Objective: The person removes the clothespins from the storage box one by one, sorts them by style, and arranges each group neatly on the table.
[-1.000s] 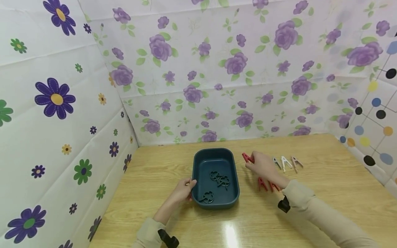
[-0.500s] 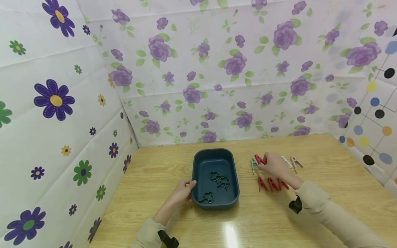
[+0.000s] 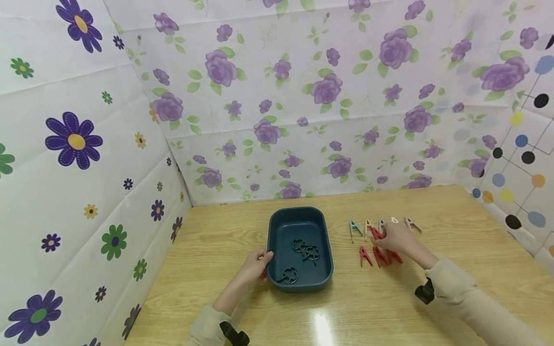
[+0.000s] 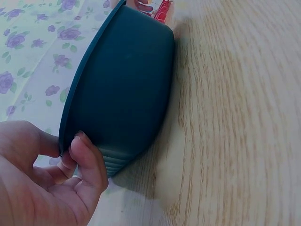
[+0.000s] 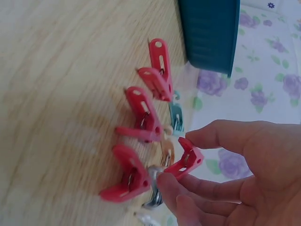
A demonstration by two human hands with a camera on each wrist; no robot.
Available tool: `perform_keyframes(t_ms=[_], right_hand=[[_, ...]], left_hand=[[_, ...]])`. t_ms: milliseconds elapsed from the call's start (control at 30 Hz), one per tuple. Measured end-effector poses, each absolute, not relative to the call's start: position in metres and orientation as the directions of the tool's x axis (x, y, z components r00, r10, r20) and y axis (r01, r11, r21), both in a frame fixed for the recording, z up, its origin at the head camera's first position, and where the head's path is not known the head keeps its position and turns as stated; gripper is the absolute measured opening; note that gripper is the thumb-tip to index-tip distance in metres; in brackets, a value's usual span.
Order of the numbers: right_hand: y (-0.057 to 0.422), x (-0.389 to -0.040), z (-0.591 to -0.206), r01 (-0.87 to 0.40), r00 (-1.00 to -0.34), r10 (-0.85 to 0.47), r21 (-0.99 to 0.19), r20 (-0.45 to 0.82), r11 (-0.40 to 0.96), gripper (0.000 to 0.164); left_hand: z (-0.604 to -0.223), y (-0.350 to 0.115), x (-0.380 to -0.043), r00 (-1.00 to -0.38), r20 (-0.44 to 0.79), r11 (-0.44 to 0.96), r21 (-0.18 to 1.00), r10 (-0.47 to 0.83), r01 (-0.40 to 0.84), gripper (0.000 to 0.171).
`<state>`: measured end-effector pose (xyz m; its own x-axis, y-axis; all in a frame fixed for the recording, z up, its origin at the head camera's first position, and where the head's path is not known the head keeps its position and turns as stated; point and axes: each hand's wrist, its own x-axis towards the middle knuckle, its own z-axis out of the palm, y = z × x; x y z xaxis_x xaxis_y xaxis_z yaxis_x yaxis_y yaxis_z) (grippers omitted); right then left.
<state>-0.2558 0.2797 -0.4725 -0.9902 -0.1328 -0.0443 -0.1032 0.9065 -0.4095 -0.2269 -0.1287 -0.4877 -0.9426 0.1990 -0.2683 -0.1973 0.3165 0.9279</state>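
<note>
In the head view my left hand [image 3: 255, 265] pinches the left rim of a dark teal plastic tub [image 3: 300, 289] standing on the table. The left wrist view shows thumb and curled fingers at the rim of the tub [image 4: 122, 80]. Inside lie three dark green ring-shaped pieces [image 3: 311, 253]. To the right, my right hand [image 3: 403, 239] pinches a red clothespin [image 5: 187, 161] between thumb and fingers, above the table. Three more red clothespins [image 5: 143, 115] lie in a row below it. Behind are a green clothespin [image 3: 355, 228], a peach one [image 3: 368, 228] and a grey one [image 3: 381, 224].
Farther right in the back row are a white clothespin [image 3: 394, 220], partly hidden by my right hand, and a pinkish-beige one [image 3: 412, 223]. The wooden table [image 3: 207, 235] meets flower-patterned cloth [image 3: 259, 158] at the back and left.
My right hand has carried the red clothespin to the right and then slightly nearer to me. The green and peach clothespins have come out from behind it. My left hand keeps its hold.
</note>
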Motion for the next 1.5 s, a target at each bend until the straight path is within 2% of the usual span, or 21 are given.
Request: perform_keyframes(t_ms=[300, 533, 567, 600, 733, 767, 800, 1133, 1200, 1267, 1300, 1367, 1500], right_hand=[[0.301, -0.246, -0.476, -0.094, -0.985, -0.143, -0.389, -0.099, 0.917, 0.043], [0.316, -0.239, -0.471, -0.007, -0.978, -0.091, -0.407, -0.187, 0.913, 0.038], [0.317, -0.237, -0.471, 0.002, -0.976, -0.088, -0.408, -0.2, 0.913, 0.032], [0.319, -0.236, -0.471, 0.005, -0.973, -0.091, -0.414, -0.21, 0.91, 0.036], [0.323, -0.232, -0.472, 0.017, -0.968, -0.097, -0.444, -0.232, 0.896, 0.095], [0.325, -0.231, -0.472, 0.014, -0.968, -0.1, -0.45, -0.229, 0.893, 0.103], [0.326, -0.231, -0.473, 0.014, -0.97, -0.098, -0.452, -0.224, 0.892, 0.103], [0.335, -0.229, -0.477, -0.022, -0.97, -0.121, -0.415, -0.213, 0.91, 0.09], [0.335, -0.229, -0.478, -0.017, -0.972, -0.109, -0.399, -0.209, 0.917, 0.065], [0.334, -0.229, -0.477, -0.013, -0.974, -0.1, -0.387, -0.205, 0.922, 0.032], [0.334, -0.229, -0.477, -0.005, -0.974, -0.091, -0.383, -0.208, 0.924, 0.022], [0.333, -0.229, -0.476, 0.008, -0.974, -0.08, -0.384, -0.214, 0.923, 0.032], [0.331, -0.229, -0.472, -0.011, -0.974, -0.098, -0.393, -0.203, 0.919, 0.03]], left_hand=[[-0.488, -0.129, -0.226, -0.943, -0.262, 0.307, 0.932, 0.202, -0.193, 0.032], [-0.488, -0.128, -0.226, -0.944, -0.265, 0.31, 0.93, 0.198, -0.197, 0.032], [-0.488, -0.128, -0.226, -0.944, -0.266, 0.311, 0.93, 0.197, -0.197, 0.032], [-0.488, -0.128, -0.226, -0.944, -0.266, 0.313, 0.929, 0.196, -0.196, 0.032], [-0.488, -0.128, -0.226, -0.944, -0.266, 0.313, 0.929, 0.194, -0.198, 0.032], [-0.488, -0.128, -0.227, -0.944, -0.267, 0.312, 0.929, 0.194, -0.199, 0.031], [-0.488, -0.128, -0.227, -0.944, -0.267, 0.311, 0.929, 0.194, -0.199, 0.031], [-0.49, -0.128, -0.227, -0.945, -0.26, 0.318, 0.929, 0.199, -0.188, 0.031], [-0.49, -0.128, -0.227, -0.946, -0.257, 0.315, 0.93, 0.199, -0.187, 0.031], [-0.49, -0.128, -0.226, -0.946, -0.256, 0.312, 0.932, 0.2, -0.186, 0.032], [-0.49, -0.128, -0.226, -0.946, -0.254, 0.31, 0.933, 0.202, -0.184, 0.032], [-0.49, -0.128, -0.225, -0.946, -0.251, 0.308, 0.934, 0.204, -0.181, 0.032], [-0.49, -0.128, -0.225, -0.945, -0.249, 0.311, 0.934, 0.211, -0.176, 0.032]])
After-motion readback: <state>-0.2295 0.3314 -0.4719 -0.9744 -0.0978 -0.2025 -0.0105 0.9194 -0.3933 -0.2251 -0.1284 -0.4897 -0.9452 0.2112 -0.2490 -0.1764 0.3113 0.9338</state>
